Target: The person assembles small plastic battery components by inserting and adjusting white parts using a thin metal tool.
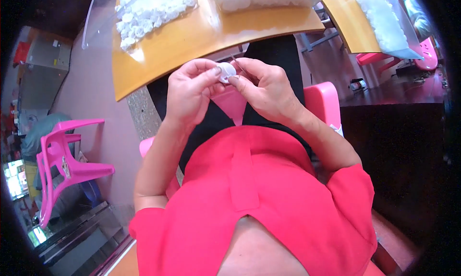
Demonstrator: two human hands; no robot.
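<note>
Table (161,57) bears heap (151,11) beyond white piece (226,73).

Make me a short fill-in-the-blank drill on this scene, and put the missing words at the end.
1. The left hand and right hand meet at a small round piece whose colour is ____.
2. A thin tool shows at the fingers of the ____ hand.
3. The plastic chair near the picture's left edge is ____.

Missing words: white; right; pink.

Glare spots the yellow surface (192,43); past its near left corner, a pink chair (60,148) stands on the floor (96,100).
</note>
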